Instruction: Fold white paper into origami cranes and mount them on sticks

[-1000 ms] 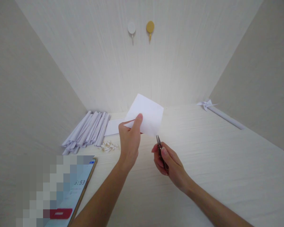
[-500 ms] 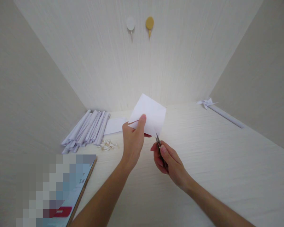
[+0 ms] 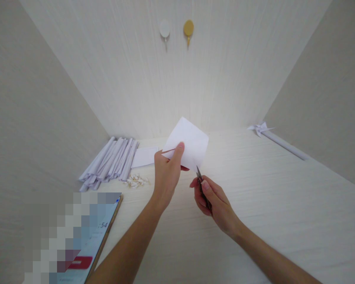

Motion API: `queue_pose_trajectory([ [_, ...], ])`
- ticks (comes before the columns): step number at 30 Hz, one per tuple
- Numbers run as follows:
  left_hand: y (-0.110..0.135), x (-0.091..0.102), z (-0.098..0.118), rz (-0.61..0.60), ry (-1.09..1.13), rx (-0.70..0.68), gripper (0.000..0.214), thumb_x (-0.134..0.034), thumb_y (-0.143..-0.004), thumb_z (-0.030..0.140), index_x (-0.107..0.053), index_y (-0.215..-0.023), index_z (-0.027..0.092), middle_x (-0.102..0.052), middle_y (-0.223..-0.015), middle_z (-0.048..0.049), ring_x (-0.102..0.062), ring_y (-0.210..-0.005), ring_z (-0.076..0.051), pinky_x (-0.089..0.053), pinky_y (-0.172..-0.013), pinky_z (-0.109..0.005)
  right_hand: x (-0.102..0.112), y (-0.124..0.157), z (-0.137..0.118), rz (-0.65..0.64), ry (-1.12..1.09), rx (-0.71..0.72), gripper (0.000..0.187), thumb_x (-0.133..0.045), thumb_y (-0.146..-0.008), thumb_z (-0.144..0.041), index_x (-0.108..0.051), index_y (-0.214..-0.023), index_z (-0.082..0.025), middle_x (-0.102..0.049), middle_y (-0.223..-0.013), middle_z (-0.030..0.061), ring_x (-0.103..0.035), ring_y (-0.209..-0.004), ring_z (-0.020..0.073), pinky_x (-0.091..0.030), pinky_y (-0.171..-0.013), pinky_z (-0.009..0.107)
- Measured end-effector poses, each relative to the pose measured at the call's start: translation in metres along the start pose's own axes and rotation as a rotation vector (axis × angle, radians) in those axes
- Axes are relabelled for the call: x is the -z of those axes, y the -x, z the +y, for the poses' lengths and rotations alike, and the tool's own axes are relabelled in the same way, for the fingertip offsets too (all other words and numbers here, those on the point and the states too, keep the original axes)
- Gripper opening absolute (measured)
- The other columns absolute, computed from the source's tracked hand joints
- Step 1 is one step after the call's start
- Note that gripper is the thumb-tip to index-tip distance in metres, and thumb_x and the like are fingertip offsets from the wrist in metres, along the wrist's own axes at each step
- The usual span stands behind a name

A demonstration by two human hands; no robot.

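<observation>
My left hand [image 3: 168,173] pinches a square sheet of white paper [image 3: 190,140] with the thumb on top, holding it tilted above the table. A slit runs in from the paper's left corner, near the thumb. My right hand [image 3: 214,199] is closed around a small pair of dark scissors [image 3: 203,191], blades pointing up at the paper's lower right corner. The blade tips are at that corner and look nearly closed; whether they touch the paper I cannot tell. The fingers of my left hand under the sheet are mostly hidden.
Rolled white paper sticks [image 3: 110,159] lie piled at the back left, beside flat white sheets [image 3: 144,156] and small cotton-tipped pieces [image 3: 137,181]. A phone [image 3: 102,228], partly pixelated, stands at the front left. A paper pinwheel [image 3: 260,129] on a rolled stick [image 3: 286,146] rests by the right wall.
The scissors' blades look closer together than before and sit about the same distance from the paper's corner. The whole view has shifted slightly; both hands keep their holds.
</observation>
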State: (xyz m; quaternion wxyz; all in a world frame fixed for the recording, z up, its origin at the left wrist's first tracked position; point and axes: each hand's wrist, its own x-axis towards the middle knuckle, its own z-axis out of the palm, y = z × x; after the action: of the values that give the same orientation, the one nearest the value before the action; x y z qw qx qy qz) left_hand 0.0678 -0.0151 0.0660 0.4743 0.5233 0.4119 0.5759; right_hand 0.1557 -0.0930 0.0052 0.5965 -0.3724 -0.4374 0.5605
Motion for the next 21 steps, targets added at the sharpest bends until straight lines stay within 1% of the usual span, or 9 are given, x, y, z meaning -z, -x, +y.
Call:
queue_pose_trajectory([
  [5, -0.0001, 0.0002, -0.0011, -0.012, 0.003, -0.015, 0.030, -0.060, -0.065, 0.040, -0.058, -0.056, 0.011, -0.054, -0.047, -0.0005, -0.050, -0.042, -0.010, -0.043, -0.036, -0.019, 0.0003, 0.0000, -0.0007, 0.004, 0.006, 0.000, 0.027, -0.040, -0.085, -0.043, -0.047, -0.081, -0.017, -0.032, -0.050, -0.0089, -0.023, -0.037, 0.0025, -0.014, -0.033, 0.017],
  [13, 0.0006, -0.0006, -0.0044, 0.005, -0.012, -0.020, 0.031, -0.060, -0.066, 0.040, -0.056, -0.053, 0.012, -0.051, -0.044, 0.0007, -0.048, -0.041, -0.009, -0.041, -0.035, -0.019, -0.0009, -0.0022, -0.0006, 0.033, 0.005, -0.006, 0.029, -0.043, -0.083, -0.044, -0.049, -0.080, -0.017, -0.031, -0.049, -0.0092, -0.021, -0.037, 0.0023, -0.013, -0.033, 0.016],
  [21, 0.0018, -0.0011, -0.0080, 0.014, -0.033, -0.064, 0.034, -0.059, -0.067, 0.041, -0.053, -0.048, 0.013, -0.051, -0.043, 0.0005, -0.047, -0.041, -0.009, -0.040, -0.036, -0.018, -0.0009, -0.0021, -0.0007, 0.056, 0.022, -0.012, 0.029, -0.043, -0.083, -0.045, -0.049, -0.080, -0.017, -0.031, -0.049, -0.0092, -0.022, -0.036, 0.0025, -0.014, -0.032, 0.016],
])
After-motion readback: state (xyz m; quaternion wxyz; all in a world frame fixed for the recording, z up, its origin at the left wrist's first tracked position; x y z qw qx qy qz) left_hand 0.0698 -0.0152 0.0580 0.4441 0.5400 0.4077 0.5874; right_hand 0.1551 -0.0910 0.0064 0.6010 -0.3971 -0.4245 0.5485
